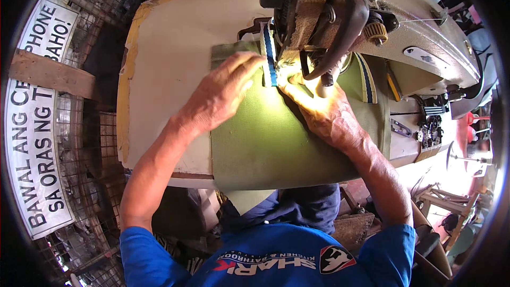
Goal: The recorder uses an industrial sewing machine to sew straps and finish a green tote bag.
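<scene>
Head view: striped strap at the sewing machine, work seemingly partway

Green cloth (pixel 276 149) lies spread over the table (pixel 172 74), its upper part under the head of the sewing machine (pixel 409 26). A blue-and-white strap (pixel 269 56) rests on it, just left of the needle area. The left hand (pixel 220 93) has bent fingers at the strap's left edge; I cannot tell whether they pinch it. The right hand (pixel 324 109) reaches in at the strap's lower end, partly hidden by glare and the machine, so its grip is unclear too.

My judgement is that the strap is placed but its fastening unfinished; no seam can be made out. A matching strip (pixel 366 77) lies on the right, perhaps already attached.

As for writing, a white sign (pixel 37 165) carries large black capitals, crossed by a wooden board (pixel 53 73). The blue shirt (pixel 260 260) bears white-and-red lettering, upside down here, beside a red, black and white emblem (pixel 337 260).
</scene>
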Demonstrator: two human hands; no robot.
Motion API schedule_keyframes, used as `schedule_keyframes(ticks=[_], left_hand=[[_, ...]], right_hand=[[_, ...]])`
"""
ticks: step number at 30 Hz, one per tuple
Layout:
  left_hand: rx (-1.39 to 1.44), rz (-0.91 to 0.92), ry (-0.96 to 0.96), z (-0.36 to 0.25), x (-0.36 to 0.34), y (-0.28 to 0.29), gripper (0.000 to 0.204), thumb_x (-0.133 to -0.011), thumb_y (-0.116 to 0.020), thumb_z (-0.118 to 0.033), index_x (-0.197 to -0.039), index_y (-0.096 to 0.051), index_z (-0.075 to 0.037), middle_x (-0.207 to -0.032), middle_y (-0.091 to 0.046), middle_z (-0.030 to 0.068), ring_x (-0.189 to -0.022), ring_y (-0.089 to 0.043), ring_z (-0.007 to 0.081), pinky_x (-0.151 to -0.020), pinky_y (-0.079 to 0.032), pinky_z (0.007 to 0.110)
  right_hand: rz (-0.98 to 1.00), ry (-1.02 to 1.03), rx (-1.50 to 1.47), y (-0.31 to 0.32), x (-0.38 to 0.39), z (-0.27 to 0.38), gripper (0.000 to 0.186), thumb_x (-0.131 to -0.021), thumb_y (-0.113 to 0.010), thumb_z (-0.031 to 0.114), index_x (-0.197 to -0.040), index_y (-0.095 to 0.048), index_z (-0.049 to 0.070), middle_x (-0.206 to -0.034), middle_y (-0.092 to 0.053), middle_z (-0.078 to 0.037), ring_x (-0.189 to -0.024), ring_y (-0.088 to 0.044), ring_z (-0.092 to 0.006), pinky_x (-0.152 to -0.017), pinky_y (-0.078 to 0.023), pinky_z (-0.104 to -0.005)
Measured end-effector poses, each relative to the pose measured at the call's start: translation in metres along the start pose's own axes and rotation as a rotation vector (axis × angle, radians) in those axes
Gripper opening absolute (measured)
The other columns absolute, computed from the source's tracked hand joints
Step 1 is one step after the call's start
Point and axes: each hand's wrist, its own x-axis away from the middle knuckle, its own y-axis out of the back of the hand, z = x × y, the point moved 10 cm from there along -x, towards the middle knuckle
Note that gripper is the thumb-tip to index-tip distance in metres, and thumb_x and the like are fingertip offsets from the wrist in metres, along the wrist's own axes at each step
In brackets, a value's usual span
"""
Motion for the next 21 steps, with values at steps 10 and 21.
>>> schedule_keyframes(ticks=[10, 21], left_hand=[[-0.285, 0.102, -0.654, -0.031, -0.015, -0.006, 0.026, -0.073, -0.067, -0.010, -0.097, -0.068, -0.001, -0.102, -0.066, 0.0106, -0.098, -0.065, 0.0234, -0.083, -0.056, 0.034], [-0.366, 0.053, -0.913, -0.033, -0.003, -0.009, 0.027, -0.071, -0.065, -0.010, -0.094, -0.068, 0.003, -0.100, -0.067, 0.0147, -0.099, -0.065, 0.0278, -0.074, -0.059, 0.033]], right_hand=[[0.000, -0.010, 0.000, 0.003, -0.003, 0.001, 0.025, -0.088, -0.059, 0.011, -0.113, -0.059, 0.007, -0.082, -0.058, -0.017, -0.077, -0.057, -0.0359, -0.066, -0.047, -0.0460], [0.088, -0.169, -0.095, -0.010, 0.001, -0.014, 0.020, -0.091, -0.061, 0.013, -0.110, -0.061, 0.011, -0.090, -0.058, -0.018, -0.083, -0.058, -0.0360, -0.071, -0.048, -0.0480]])
